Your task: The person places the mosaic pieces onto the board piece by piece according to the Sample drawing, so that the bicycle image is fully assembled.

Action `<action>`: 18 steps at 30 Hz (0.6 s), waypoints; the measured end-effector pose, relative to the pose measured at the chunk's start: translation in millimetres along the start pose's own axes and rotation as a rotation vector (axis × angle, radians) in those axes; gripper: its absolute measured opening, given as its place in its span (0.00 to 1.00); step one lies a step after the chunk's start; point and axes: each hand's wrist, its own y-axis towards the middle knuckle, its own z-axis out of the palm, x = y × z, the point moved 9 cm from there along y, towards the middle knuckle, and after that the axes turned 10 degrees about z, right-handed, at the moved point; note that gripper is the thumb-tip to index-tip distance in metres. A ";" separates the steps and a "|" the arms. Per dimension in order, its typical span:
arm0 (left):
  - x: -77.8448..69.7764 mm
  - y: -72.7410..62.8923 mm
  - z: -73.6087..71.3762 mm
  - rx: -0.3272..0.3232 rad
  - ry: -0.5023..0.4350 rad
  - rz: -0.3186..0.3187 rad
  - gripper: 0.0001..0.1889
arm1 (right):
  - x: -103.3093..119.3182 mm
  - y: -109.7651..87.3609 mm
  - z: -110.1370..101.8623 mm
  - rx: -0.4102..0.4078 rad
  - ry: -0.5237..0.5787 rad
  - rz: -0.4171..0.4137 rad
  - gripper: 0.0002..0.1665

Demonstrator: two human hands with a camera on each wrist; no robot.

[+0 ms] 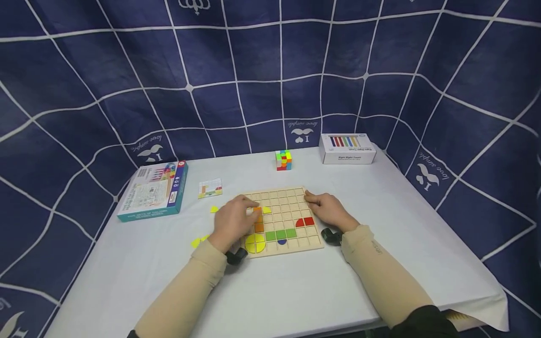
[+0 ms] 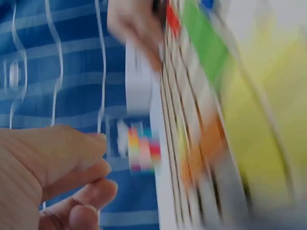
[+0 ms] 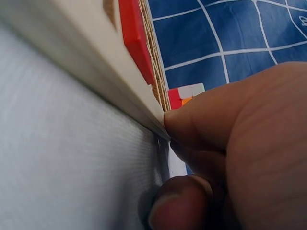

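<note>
A wooden grid board (image 1: 291, 199) lies before me, bearing coloured pieces: an orange strip (image 1: 258, 227), a large yellow circle (image 1: 255, 243), green squares (image 1: 281, 234), red pieces (image 1: 309, 221), a blue half-circle (image 1: 282, 242) and a small yellow piece (image 1: 266, 210). Over the board's left side hovers my left hand (image 1: 234, 220), partly covering the orange strip. Its fingers are loosely bent with nothing visible between them in the left wrist view. At the far right corner, my right hand (image 1: 331, 211) pinches the board's edge, thumb against the rim in the right wrist view.
Left of the board lie loose yellow pieces (image 1: 196, 242) and a small pattern card (image 1: 210, 188). A flat teal-edged box (image 1: 154, 190) sits farther left. Behind the board stand a puzzle cube (image 1: 283, 160) and a white box (image 1: 347, 149), with a dark blue curtain (image 1: 253, 61) beyond.
</note>
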 end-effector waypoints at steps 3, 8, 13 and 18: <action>54.2 -12.9 -9.8 -0.024 -0.017 -0.159 0.17 | 0.0 -0.4 -0.6 0.000 0.004 0.009 0.25; 113.6 -30.2 -11.9 -0.059 -0.060 -0.300 0.19 | -0.4 -1.3 0.4 0.013 0.006 0.010 0.25; 134.2 -34.0 -5.3 -0.049 -0.064 -0.304 0.24 | -0.8 -1.5 0.8 0.021 0.002 0.015 0.25; 140.1 -32.7 1.9 -0.029 -0.068 -0.293 0.23 | -0.4 -0.6 0.6 0.028 0.011 0.017 0.26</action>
